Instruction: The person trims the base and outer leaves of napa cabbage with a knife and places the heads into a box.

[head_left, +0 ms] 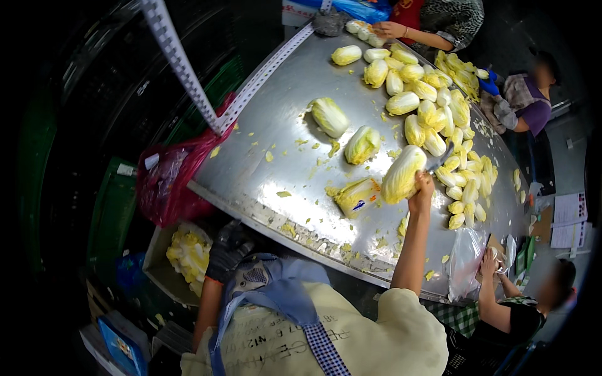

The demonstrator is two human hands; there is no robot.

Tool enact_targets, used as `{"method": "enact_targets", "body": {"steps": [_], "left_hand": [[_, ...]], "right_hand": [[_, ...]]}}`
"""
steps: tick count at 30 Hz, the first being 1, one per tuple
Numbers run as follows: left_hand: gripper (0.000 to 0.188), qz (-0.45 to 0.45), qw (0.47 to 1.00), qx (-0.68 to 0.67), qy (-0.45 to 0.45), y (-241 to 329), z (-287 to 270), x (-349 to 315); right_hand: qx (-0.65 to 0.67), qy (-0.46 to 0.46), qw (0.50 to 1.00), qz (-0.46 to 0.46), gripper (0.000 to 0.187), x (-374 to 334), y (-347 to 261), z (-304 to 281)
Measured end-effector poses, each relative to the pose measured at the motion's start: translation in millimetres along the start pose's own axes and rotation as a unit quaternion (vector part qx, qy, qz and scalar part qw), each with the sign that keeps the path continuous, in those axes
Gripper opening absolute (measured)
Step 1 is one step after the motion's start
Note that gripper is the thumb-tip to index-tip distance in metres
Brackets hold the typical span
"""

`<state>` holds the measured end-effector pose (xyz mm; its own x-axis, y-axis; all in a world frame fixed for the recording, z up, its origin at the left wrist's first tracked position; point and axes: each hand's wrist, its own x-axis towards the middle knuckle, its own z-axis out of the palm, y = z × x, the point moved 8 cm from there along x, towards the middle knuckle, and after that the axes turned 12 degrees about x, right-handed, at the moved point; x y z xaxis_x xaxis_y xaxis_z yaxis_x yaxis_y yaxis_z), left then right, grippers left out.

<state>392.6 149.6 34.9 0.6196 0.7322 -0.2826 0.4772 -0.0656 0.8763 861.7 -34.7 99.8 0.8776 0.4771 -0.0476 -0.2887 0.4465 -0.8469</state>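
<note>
My bare right hand (424, 188) is closed round a knife (442, 157), its curved blade pointing away to the right. Just left of that hand is a large napa cabbage (401, 175), against the fingers; whether they touch it I cannot tell. My left hand (228, 252), in a dark glove, hangs off the table's near edge beside a bin of yellow leaf trimmings (189, 255); its fingers are too dark to read. Farther in lie a greenish cabbage (363, 145) and another cabbage (330, 117). A printed plastic bag (357, 196) with yellowish contents rests nearer me.
Many trimmed cabbages (426, 116) are heaped along the right of the metal table (263, 169). A red plastic bag (164, 182) hangs at its left corner, by a checkered strip (266, 70). Co-workers stand at the far and right sides. Clear plastic (464, 257) lies at the near right.
</note>
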Motion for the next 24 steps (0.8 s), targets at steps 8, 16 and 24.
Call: {"method": "enact_targets", "body": {"steps": [8,16,24], "left_hand": [[0.083,0.038,0.944,-0.326,-0.046,47.9,-0.7,4.8],[0.041,0.014,0.918,-0.382,0.103,-5.1,-86.9,-76.4],[0.073,-0.074,0.923,-0.14,0.351,-117.6,-134.2,-175.5]], "right_hand": [[-0.253,-0.363,0.864,0.241,0.054,-182.4,146.3,212.9],[-0.168,-0.506,0.799,0.277,0.03,-321.9,230.6,299.8],[-0.372,-0.727,0.576,0.025,0.035,-406.8,246.0,348.3]]}}
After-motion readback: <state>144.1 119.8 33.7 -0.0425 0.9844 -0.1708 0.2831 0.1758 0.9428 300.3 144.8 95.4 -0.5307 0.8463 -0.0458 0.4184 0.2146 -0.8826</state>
